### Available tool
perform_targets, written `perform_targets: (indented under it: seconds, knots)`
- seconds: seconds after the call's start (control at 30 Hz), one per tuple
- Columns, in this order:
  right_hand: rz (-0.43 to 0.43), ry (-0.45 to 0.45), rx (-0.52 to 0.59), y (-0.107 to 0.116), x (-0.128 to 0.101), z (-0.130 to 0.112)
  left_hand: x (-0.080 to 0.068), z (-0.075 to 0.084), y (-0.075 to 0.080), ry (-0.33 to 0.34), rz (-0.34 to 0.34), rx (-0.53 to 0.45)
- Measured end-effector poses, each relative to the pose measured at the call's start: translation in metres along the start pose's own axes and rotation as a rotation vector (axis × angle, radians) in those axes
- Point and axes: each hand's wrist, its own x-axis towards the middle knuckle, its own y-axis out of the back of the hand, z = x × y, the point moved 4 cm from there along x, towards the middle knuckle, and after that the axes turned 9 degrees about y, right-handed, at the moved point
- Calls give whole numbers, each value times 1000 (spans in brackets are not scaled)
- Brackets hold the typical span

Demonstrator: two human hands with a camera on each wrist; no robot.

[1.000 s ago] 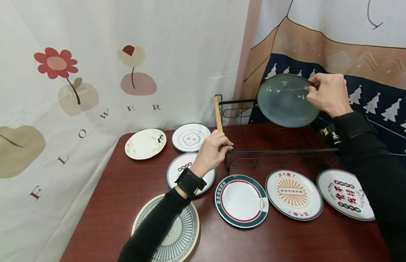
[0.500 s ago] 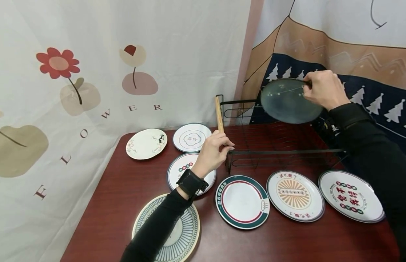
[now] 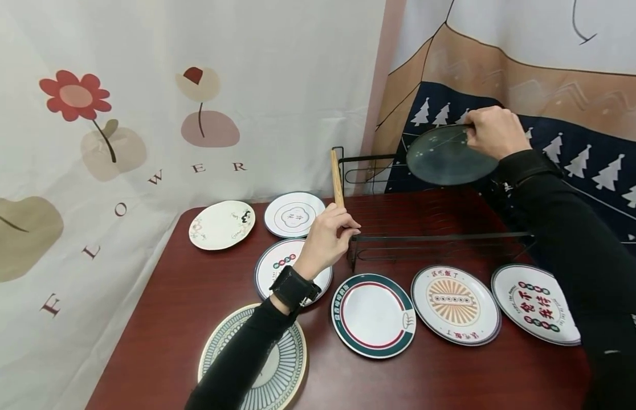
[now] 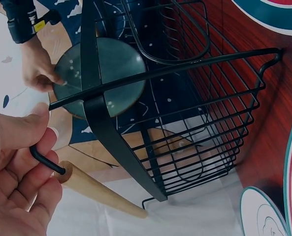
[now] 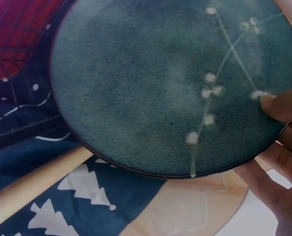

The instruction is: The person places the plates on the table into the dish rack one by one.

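Observation:
A dark teal plate with a pale blossom pattern hangs tilted above the black wire rack. My right hand grips it by the rim; in the right wrist view the thumb lies on its face and the other fingers are behind the edge. My left hand is at the rack's near left corner. In the left wrist view its thumb and fingers pinch the black wire there, beside a light wooden handle. The plate appears apart from the rack's wires.
Several plates lie on the red-brown table: a green-rimmed plate, a sunburst plate and a red-lettered plate before the rack, a floral plate at back left. My left forearm crosses a large striped plate.
My right hand has moved a little left and up with the teal plate, which has tipped so its face looks narrower. My left hand keeps its hold at the rack corner.

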Motion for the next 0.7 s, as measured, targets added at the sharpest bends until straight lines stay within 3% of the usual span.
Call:
perform_targets:
  seconds: [0.7]
  knots:
    - [-5,-9,43,-53,2,25,1,-1,0,10,-25,18]
